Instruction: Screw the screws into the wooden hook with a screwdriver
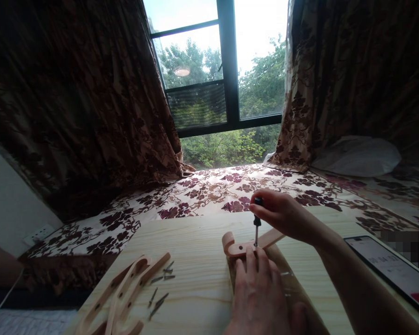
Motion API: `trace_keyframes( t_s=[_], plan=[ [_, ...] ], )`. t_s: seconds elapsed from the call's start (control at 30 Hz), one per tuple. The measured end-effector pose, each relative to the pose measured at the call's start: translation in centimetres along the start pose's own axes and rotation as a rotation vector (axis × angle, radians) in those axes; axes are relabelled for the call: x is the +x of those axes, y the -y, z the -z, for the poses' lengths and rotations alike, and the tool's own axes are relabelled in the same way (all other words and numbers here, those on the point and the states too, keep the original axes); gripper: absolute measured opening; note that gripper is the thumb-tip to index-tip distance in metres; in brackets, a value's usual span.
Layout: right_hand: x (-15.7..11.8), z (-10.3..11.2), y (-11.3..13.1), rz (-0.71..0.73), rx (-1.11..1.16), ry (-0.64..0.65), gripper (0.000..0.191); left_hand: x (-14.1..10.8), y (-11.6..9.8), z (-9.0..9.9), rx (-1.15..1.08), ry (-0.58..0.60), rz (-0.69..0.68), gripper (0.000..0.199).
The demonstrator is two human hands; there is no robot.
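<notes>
My right hand (277, 211) grips the black handle of a small screwdriver (257, 218), which stands upright with its tip at a hole in a curved wooden hook (238, 249). The hook lies across a darker brown board (286, 274). My left hand (258, 293) lies over the board, its fingertips pressing on the hook beside the screwdriver tip. A second hole shows in the hook, left of the tip.
Several curved wooden hooks (120, 293) lie at the left of the pale wooden table (192, 232), with several loose screws (158, 304) beside them. A phone (387, 270) lies at the right. Behind are patterned cloth (209, 190), curtains and a window.
</notes>
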State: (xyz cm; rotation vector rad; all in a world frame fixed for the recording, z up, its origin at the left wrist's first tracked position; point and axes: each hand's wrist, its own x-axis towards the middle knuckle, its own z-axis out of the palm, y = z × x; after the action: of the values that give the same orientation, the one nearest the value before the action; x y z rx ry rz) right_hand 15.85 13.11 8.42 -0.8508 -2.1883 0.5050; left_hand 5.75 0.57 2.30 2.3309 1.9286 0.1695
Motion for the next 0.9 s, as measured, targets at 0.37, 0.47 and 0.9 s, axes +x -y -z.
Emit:
trace_keyframes(
  t_s=[0.37, 0.47, 0.9],
  plan=[
    [0.20, -0.33, -0.09, -0.031, -0.091, -0.059, 0.035, 0.19, 0.13, -0.27, -0.007, -0.004, 0.003, 0.075],
    [0.08, -0.07, 0.03, -0.015, -0.062, -0.033, 0.031, 0.26, 0.17, -0.42, 0.022, -0.008, 0.001, 0.073],
    [0.15, -0.38, -0.22, -0.014, -0.077, -0.062, 0.034, 0.22, -0.10, -0.14, -0.018, 0.029, 0.030, 0.076]
  ],
)
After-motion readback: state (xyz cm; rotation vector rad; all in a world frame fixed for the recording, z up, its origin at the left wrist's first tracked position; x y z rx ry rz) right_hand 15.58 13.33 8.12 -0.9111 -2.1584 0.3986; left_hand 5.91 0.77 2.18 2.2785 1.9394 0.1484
